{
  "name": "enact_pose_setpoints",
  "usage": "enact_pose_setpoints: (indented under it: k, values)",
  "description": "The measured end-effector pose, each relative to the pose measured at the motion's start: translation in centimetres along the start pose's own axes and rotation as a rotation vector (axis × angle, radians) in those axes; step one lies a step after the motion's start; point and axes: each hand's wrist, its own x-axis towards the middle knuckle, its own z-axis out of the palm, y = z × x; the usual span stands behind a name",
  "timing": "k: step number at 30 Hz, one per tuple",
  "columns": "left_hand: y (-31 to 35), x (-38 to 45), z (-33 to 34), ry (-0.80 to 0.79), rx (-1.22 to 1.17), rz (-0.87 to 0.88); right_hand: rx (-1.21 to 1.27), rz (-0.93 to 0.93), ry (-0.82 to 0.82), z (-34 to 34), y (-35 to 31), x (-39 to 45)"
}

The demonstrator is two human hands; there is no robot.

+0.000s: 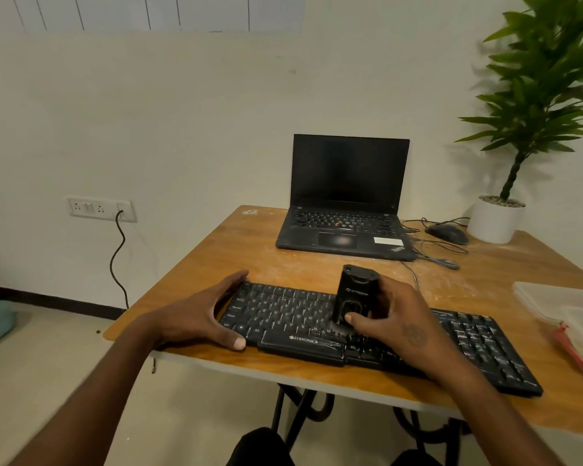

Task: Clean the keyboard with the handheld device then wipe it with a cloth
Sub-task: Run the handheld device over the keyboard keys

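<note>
Laptop (345,210) behind keyboard (283,314) | right-hand fingers (382,317) grip device (352,297) | left fingers (229,284) clasp keyboard end

You've got a matt black plastic keyboard (377,334), glossy-keyed at right; matt black plastic device (352,297); varnished wood bench (266,250), scuffed, dusty; translucent plastic containers (566,304) right.
</note>
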Motion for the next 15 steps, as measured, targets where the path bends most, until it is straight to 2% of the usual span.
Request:
enact_pose_setpoints:
  k: [10, 15]
  values:
    - [1.0, 0.1, 1.0, 0.004, 0.064, 0.027, 0.048, -0.065, -0.034, 4.3, -2.0, 1.3]
    - [1.1, 0.1, 1.2, 0.049, 0.094, 0.017, 0.010, -0.034, -0.022, 1.7, -1.1, -0.3]
